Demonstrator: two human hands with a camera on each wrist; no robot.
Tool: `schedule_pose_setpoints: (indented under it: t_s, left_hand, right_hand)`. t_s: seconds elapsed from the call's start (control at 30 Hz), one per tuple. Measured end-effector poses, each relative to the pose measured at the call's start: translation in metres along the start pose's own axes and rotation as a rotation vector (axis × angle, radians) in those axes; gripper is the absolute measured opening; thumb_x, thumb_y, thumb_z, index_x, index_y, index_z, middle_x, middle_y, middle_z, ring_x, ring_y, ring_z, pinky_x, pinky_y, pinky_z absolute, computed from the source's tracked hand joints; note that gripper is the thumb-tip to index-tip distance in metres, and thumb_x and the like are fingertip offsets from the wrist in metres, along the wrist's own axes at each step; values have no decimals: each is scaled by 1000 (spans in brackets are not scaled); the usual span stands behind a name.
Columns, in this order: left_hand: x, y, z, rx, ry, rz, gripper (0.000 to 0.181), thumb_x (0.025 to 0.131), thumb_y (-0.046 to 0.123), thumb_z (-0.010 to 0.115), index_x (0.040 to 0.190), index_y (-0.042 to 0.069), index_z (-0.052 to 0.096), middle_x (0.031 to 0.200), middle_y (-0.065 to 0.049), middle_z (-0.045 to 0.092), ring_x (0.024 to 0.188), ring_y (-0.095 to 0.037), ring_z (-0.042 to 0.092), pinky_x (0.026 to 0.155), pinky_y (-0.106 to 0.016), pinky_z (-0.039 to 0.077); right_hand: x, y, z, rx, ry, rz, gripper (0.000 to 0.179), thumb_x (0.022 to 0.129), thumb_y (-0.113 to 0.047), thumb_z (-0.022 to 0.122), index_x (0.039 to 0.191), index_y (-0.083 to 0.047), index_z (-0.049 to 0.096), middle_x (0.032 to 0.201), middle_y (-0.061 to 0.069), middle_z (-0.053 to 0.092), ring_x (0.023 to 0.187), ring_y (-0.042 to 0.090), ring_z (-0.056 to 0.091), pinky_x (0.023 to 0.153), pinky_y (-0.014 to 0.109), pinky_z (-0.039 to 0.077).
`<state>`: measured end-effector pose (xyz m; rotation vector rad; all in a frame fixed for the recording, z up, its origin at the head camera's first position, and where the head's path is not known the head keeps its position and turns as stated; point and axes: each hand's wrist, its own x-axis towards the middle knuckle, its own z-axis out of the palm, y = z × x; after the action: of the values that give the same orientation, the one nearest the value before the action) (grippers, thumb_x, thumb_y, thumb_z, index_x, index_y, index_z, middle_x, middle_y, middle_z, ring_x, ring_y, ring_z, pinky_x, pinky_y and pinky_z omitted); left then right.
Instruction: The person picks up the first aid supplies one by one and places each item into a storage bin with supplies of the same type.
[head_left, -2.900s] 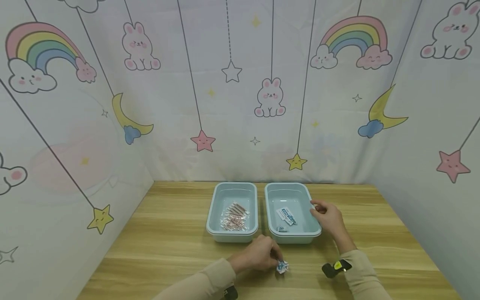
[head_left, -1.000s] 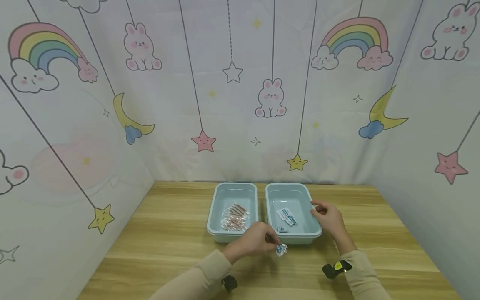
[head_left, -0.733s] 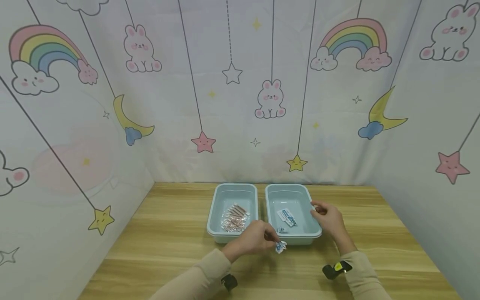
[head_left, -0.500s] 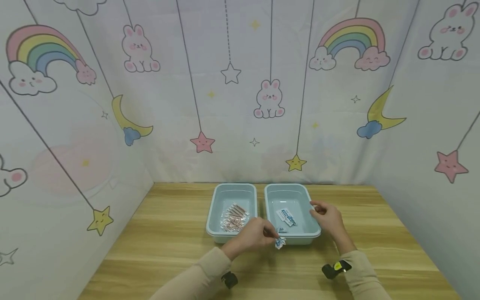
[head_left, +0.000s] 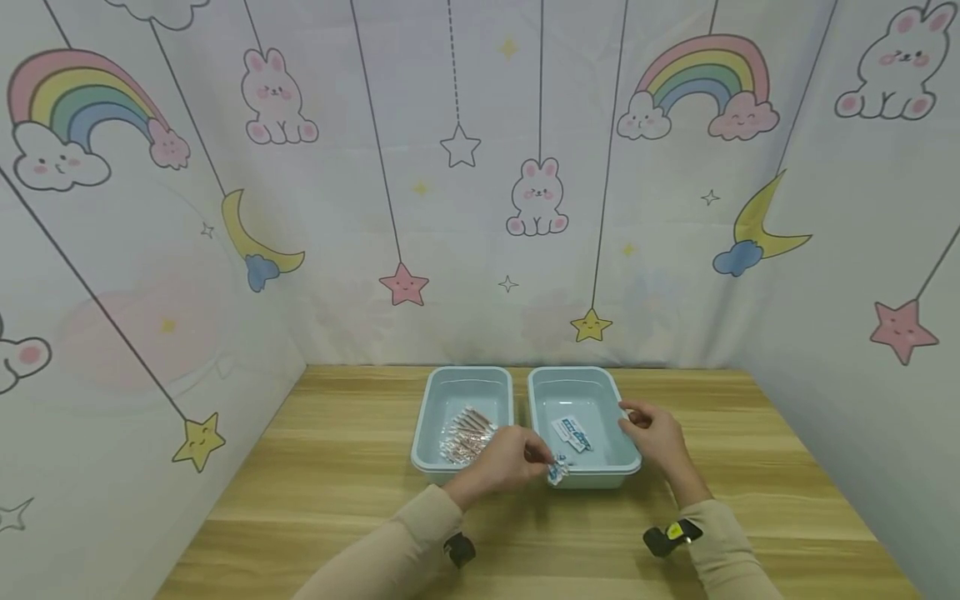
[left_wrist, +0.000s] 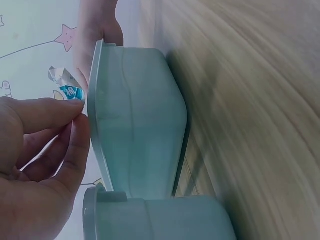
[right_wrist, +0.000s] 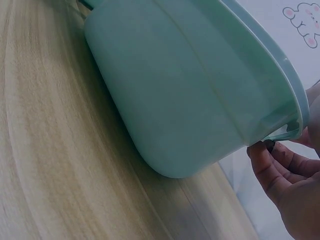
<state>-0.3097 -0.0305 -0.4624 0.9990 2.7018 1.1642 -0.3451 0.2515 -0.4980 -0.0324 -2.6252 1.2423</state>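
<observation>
My left hand pinches a small crumpled white-and-blue wrapper between thumb and fingertips, just over the near rim of the right-hand pale blue plastic bin. In the left wrist view the wrapper sticks out past the fingertips, beside that bin's rim. My right hand grips the same bin by its right rim. In the right wrist view its fingers curl up under the rim. Inside this bin lie flat white-and-blue packets; a small piece near the front is partly hidden behind the wrapper.
A matching pale blue bin stands close on the left, holding several thin reddish-brown sticks with white tips and clear film. Both sit on a wood-grain table. A patterned cloth closes off the back and sides.
My left hand lifts the wrapper from the table in front of the bins and carries it up and away from me to the right bin's near rim. The right hand stays put.
</observation>
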Motion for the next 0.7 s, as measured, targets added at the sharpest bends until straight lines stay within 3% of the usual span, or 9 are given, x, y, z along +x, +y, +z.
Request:
schedule_pose_setpoints:
  t_s: [0.43, 0.7]
  left_hand:
    - [12, 0, -4, -33, 24, -62, 10, 79, 5, 77, 87, 10, 77, 85, 2, 74, 75, -2, 65, 69, -14, 52]
    - [15, -3, -3, 9, 41, -81, 9, 80, 7, 76, 87, 12, 77, 84, 4, 74, 75, 0, 64, 69, -13, 51]
  right_hand:
    - [0, -1, 0, -9, -6, 4, 34, 89, -16, 65, 121, -4, 67, 101, 15, 67, 91, 24, 62, 75, 27, 50]
    - [1, 2, 2, 0, -2, -2, 34, 89, -16, 66, 120, -4, 67, 98, 14, 68, 87, 20, 62, 72, 23, 50]
